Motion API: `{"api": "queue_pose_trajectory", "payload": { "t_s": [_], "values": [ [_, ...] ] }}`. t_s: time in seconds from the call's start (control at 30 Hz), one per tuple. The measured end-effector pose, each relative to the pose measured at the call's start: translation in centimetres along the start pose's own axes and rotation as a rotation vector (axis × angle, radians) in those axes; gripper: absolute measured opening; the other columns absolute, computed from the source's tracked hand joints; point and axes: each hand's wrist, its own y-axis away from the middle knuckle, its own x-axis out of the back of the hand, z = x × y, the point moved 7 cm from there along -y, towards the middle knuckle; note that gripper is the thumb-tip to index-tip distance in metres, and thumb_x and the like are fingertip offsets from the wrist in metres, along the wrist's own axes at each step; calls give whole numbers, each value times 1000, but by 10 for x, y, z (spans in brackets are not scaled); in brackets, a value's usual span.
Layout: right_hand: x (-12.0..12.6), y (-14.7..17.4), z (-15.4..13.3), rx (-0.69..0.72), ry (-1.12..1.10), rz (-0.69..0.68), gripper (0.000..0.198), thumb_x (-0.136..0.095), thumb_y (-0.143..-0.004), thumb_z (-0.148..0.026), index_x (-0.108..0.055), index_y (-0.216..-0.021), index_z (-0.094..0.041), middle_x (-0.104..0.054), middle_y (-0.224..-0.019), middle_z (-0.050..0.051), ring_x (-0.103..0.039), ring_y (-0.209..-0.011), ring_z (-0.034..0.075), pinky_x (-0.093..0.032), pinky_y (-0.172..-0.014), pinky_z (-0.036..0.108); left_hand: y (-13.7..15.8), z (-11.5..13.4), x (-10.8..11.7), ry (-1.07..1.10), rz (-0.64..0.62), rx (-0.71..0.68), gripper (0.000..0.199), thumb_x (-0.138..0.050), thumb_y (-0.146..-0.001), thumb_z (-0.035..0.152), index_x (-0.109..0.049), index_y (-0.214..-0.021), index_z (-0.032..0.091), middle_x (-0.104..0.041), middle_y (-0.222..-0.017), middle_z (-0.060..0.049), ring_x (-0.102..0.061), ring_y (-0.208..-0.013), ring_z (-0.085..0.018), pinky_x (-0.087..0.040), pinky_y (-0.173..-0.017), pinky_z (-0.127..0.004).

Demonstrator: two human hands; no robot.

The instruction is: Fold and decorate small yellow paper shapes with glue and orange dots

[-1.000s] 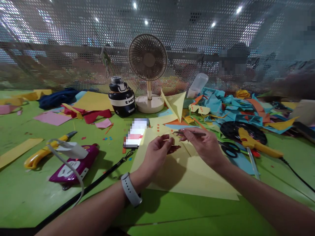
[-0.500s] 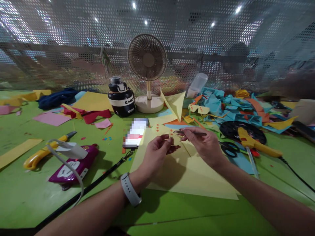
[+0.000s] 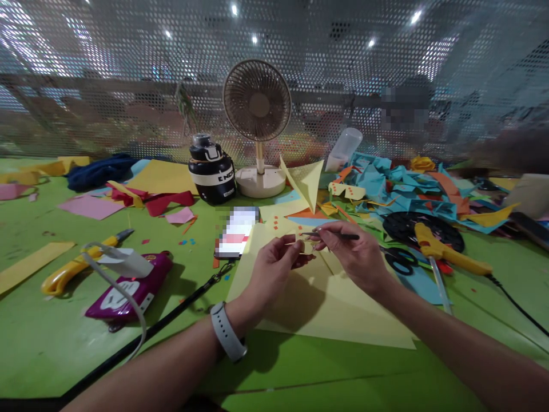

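My left hand [image 3: 281, 254] pinches a small pale yellow paper piece [image 3: 306, 245]. An orange mark shows near its top edge, and the fingers cover part of it. Closed around slim dark tweezers [image 3: 338, 234] is my right hand [image 3: 355, 254]. The tip of the tweezers points left, close to the top of the paper piece; whether it touches cannot be made out. Both hands are over a large pale yellow sheet [image 3: 343, 317] on the green table [image 3: 180, 366]. Beyond them lies a yellow strip with small orange squares [image 3: 275, 223].
A phone [image 3: 234, 234], purple power bank [image 3: 128, 292] and yellow-handled pliers [image 3: 77, 266] lie leftward. A fan [image 3: 259, 182] and dark bottle [image 3: 213, 177] stand behind. At right are black scissors [image 3: 401, 263], a yellow glue gun [image 3: 450, 254] and blue paper scraps [image 3: 381, 177].
The tweezers now lie flatter, with their tip slightly lower by the paper piece. My left hand has barely moved and keeps its pinch.
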Motion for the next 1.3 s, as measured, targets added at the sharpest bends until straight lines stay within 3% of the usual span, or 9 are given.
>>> {"api": "queue_pose_trajectory", "payload": {
  "t_s": [0.27, 0.87, 1.3],
  "values": [
    [1, 1, 2, 9, 39, -2, 20, -61, -85, -36, -67, -90, -17, -72, -81, 5, -70, -71, 17, -58, -68, 30, 1, 0, 0, -13, -1, -9, 25, -76, -70, 30, -63, -86, 15, -69, -76, -3, -68, -65, -15, -51, -73, -31],
    [1, 1, 5, -10, 11, 8, 22, -62, -85, -37, -66, -90, -16, -73, -84, 6, -70, -66, 15, -58, -66, 30, 2, 2, -2, -27, -19, -16, 11, -69, -77, 21, -65, -86, 15, -69, -80, -5, -67, -65, -14, -52, -72, -30],
    [8, 0, -5, 50, -82, 60, 16, -62, -85, -33, -67, -90, -19, -74, -84, 4, -69, -64, 14, -57, -64, 28, 2, -1, 1, -22, -10, -4, 26, -75, -72, 30, -62, -88, 15, -67, -79, -1, -69, -68, -16, -52, -75, -32]
  ]
}}
